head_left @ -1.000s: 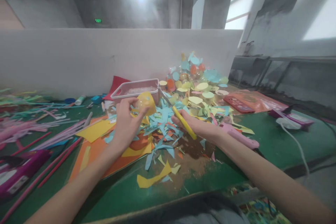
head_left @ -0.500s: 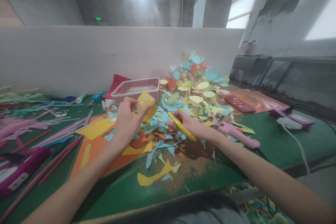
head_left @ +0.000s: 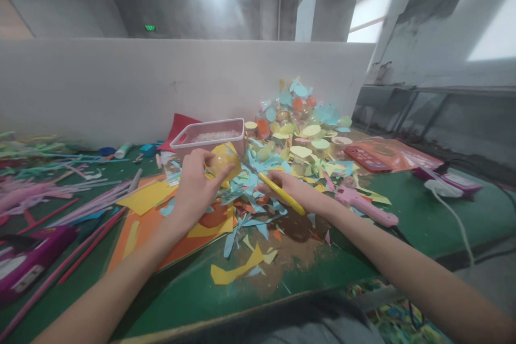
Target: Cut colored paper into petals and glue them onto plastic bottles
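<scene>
My left hand (head_left: pixel 197 180) pinches a clear plastic dome (head_left: pixel 221 162) with a piece of yellow paper (head_left: pixel 230 149) against it, held above the paper scraps. In my right hand (head_left: pixel 292 188) is a pair of scissors (head_left: pixel 285 194) with yellow handles. Their blades point up and left and reach the edge of the yellow paper; whether they are closed on it I cannot tell. Blue, yellow and orange paper scraps (head_left: pixel 258 223) are strewn beneath both hands. Orange and yellow sheets (head_left: pixel 161 252) lie under my left forearm.
A pink plastic basket (head_left: pixel 242 142) stands behind my left hand. Paper-covered domes (head_left: pixel 300 113) are heaped at the back right. To the right lie a pink glue gun (head_left: pixel 368 208) and a red phone-like object (head_left: pixel 367 161). Pipe cleaners (head_left: pixel 88 204) and a purple box (head_left: pixel 32 263) occupy the left.
The yellow paper and dome have turned slightly in my left hand. The scissor blades have come up against the paper's edge, and their handles have shifted a little.
</scene>
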`<state>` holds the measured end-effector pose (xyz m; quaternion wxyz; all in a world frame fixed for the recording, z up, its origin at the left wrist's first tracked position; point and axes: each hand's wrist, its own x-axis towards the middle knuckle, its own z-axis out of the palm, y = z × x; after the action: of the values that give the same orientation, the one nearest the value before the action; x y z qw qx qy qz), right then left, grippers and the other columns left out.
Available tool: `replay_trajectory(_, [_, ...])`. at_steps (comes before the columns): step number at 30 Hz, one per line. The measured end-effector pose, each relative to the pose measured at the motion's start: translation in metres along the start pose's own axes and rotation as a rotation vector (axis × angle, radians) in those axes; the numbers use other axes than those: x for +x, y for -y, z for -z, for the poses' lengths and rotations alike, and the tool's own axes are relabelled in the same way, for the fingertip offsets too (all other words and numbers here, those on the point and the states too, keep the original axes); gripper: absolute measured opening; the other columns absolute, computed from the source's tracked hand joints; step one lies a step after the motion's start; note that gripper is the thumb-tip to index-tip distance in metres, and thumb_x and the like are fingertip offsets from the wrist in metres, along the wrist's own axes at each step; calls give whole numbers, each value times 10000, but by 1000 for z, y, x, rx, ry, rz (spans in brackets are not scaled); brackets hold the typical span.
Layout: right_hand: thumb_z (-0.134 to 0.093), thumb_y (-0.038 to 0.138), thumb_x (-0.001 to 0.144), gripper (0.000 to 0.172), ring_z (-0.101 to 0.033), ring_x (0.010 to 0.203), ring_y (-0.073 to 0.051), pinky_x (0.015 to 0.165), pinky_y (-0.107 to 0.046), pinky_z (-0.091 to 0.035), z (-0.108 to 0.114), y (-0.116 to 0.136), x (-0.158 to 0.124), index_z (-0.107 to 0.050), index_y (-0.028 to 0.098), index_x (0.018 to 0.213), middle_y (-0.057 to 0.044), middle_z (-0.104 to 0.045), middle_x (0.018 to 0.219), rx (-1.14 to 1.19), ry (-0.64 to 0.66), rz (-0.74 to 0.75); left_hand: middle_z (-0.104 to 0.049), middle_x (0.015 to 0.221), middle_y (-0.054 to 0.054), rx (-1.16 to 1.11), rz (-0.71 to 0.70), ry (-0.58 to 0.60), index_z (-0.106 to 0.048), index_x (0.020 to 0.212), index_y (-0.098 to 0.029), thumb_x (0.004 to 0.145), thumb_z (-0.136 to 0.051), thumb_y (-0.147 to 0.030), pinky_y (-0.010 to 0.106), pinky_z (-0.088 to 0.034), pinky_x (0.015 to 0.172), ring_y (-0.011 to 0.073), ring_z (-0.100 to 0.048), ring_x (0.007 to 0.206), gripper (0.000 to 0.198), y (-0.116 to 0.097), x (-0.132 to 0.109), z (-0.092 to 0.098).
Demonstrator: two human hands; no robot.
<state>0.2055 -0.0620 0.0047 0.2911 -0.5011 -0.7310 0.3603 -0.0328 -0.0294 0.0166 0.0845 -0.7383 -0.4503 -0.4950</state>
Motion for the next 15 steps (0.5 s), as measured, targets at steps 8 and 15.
replay_trajectory(8, [-512, 716, 880, 497, -474, 672, -148, 614, -292, -368, 1, 4, -8, -429, 229, 926, 20, -558, 781, -65, 36, 34, -556, 885, 23, 16, -59, 13, -520, 944, -230, 866, -667, -480, 355, -433, 776, 220, -524, 840, 300, 0, -2, 0])
replay_trajectory(15, [-493, 750, 872, 532, -483, 693, -155, 624, -288, -358, 2, 6, -5, -436, 221, 855, 12, -549, 780, -104, 21, 47, -575, 915, 32, 50, -153, 12, -544, 983, -223, 885, -652, -464, 357, -435, 811, 221, -528, 872, 282, 3, -4, -1])
